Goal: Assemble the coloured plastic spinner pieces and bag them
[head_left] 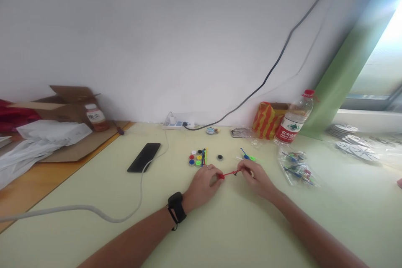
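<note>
My left hand [204,184], wearing a black wristband, pinches a small red round piece [221,176] between thumb and fingers. From it a thin red stick [229,173] runs across to my right hand [256,178], whose closed fingertips grip its other end. A small dark bit shows at that end, too small to name. Just beyond my left hand lie several small coloured discs [191,162] beside a bunch of thin coloured sticks [204,157]. A single black disc [220,157] sits apart. Past my right hand are a blue piece [246,156] and a green piece [252,158].
A black phone [144,157] and a white cable [141,184] lie at left. A power strip [176,124] is against the wall. At right stand a water bottle [293,119] and a clear bag of small parts [298,167]. Cardboard [69,150] is at far left.
</note>
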Tool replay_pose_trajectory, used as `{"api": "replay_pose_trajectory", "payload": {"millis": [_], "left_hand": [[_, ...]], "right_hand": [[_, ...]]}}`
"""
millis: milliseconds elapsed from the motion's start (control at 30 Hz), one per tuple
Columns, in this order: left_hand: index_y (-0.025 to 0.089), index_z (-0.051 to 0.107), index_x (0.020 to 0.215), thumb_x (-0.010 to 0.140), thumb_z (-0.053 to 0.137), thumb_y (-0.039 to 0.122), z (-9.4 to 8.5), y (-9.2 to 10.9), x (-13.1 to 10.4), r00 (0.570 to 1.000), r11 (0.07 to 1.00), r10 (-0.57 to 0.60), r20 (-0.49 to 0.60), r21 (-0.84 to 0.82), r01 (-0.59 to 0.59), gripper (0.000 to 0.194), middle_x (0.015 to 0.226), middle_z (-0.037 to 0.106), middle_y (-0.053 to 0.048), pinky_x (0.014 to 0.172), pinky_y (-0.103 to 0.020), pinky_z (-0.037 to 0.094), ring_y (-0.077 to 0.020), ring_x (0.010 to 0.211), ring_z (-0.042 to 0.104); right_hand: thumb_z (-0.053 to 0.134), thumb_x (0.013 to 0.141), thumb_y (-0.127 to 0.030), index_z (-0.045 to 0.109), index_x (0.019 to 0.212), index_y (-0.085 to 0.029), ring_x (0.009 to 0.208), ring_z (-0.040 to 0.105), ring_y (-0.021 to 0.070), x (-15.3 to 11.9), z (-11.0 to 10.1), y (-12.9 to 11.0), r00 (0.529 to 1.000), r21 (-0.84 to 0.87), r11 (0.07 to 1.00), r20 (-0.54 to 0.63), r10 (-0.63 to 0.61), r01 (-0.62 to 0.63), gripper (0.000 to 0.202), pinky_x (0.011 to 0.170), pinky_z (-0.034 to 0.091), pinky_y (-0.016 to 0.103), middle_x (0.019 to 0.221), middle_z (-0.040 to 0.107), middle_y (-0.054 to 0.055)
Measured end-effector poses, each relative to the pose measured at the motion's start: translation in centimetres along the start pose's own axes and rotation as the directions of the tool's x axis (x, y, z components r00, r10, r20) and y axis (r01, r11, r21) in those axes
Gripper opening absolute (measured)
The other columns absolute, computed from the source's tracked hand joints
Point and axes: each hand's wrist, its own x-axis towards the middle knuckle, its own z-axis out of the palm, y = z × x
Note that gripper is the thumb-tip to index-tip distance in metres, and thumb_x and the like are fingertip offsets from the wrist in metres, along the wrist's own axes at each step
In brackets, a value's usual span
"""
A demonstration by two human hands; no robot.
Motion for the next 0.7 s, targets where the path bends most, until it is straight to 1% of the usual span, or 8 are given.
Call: {"api": "replay_pose_trajectory", "payload": {"millis": [100,167,233,300,400,500,600,700], "left_hand": [[0.024,0.066,0.095,0.091,0.061,0.027,-0.1,0.0,-0.1,1.0,1.0,-0.014,-0.012,-0.014,0.014,0.007,0.101,0.07,-0.004,0.09,-0.037,0.049,-0.0238,0.101,0.063],[0.024,0.064,0.093,0.09,0.062,0.026,-0.1,0.0,-0.1,0.999,0.999,-0.04,-0.023,-0.025,0.04,0.004,0.099,0.07,-0.003,0.087,-0.036,0.05,-0.0232,0.098,0.063],[0.023,0.062,0.091,0.088,0.064,0.025,0.0,0.0,-0.2,0.998,0.996,-0.064,-0.022,-0.059,0.062,0.004,0.095,0.07,-0.003,0.082,-0.034,0.051,-0.022,0.093,0.064],[0.022,0.062,0.093,0.089,0.063,0.025,0.0,0.0,-0.1,0.998,0.989,-0.069,-0.012,-0.131,0.067,0.006,0.091,0.07,-0.002,0.076,-0.032,0.052,-0.0198,0.086,0.064],[0.022,0.064,0.103,0.093,0.058,0.026,0.0,0.1,0.1,0.999,0.976,-0.052,0.0,-0.214,0.051,0.013,0.091,0.07,-0.003,0.072,-0.03,0.052,-0.0181,0.081,0.064],[0.022,0.069,0.105,0.093,0.059,0.027,-0.1,0.2,0.2,0.999,0.971,-0.032,0.013,-0.235,0.035,0.017,0.096,0.072,-0.005,0.074,-0.03,0.054,-0.0189,0.084,0.066],[0.021,0.071,0.107,0.091,0.062,0.027,-0.1,0.3,0.2,0.999,0.96,-0.027,0.022,-0.279,0.032,0.019,0.101,0.073,-0.007,0.079,-0.031,0.056,-0.0199,0.089,0.068],[0.02,0.072,0.106,0.09,0.065,0.029,-0.1,0.5,0.1,0.999,0.951,-0.021,0.027,-0.307,0.028,0.02,0.102,0.073,-0.008,0.08,-0.031,0.057,-0.0199,0.089,0.069]], "right_hand": [[0.049,0.091,-0.026,0.064,0.085,-0.022,0.069,0.056,0.0186,0.1,-0.2,-0.8,0.997,0.169,0.983,-0.034,0.074,-0.067,0.017,0.063,0.044,0.03,0.076,0.063,0.003],[0.052,0.093,-0.032,0.066,0.088,-0.021,0.065,0.054,0.0171,0.2,-0.3,-1.5,0.988,0.358,0.924,-0.028,0.154,-0.134,0.018,0.062,0.044,0.029,0.072,0.059,0.001],[0.057,0.092,-0.037,0.067,0.091,-0.02,0.062,0.053,0.0157,0.2,-0.2,-2.0,0.977,0.519,0.831,0.033,0.212,-0.198,0.02,0.061,0.045,0.029,0.071,0.056,0.0],[0.062,0.09,-0.041,0.068,0.093,-0.02,0.065,0.055,0.0157,0.2,0.0,-2.3,0.967,0.593,0.765,0.118,0.226,-0.251,0.022,0.063,0.047,0.03,0.074,0.058,0.001],[0.066,0.088,-0.046,0.072,0.097,-0.02,0.069,0.059,0.0168,0.0,0.4,-2.6,0.954,0.594,0.747,0.21,0.215,-0.299,0.027,0.069,0.051,0.032,0.076,0.062,0.002],[0.07,0.086,-0.048,0.074,0.102,-0.021,0.072,0.064,0.0178,-0.1,0.8,-2.8,0.943,0.564,0.76,0.259,0.209,-0.323,0.032,0.073,0.054,0.034,0.081,0.067,0.003],[0.073,0.085,-0.048,0.075,0.103,-0.021,0.071,0.065,0.0172,-0.1,1.0,-2.9,0.943,0.534,0.784,0.265,0.199,-0.316,0.033,0.071,0.054,0.033,0.086,0.072,0.005],[0.071,0.086,-0.049,0.076,0.099,-0.02,0.067,0.063,0.0162,0.0,1.1,-2.9,0.951,0.495,0.818,0.237,0.199,-0.294,0.032,0.066,0.052,0.031,0.08,0.071,0.004]]}}
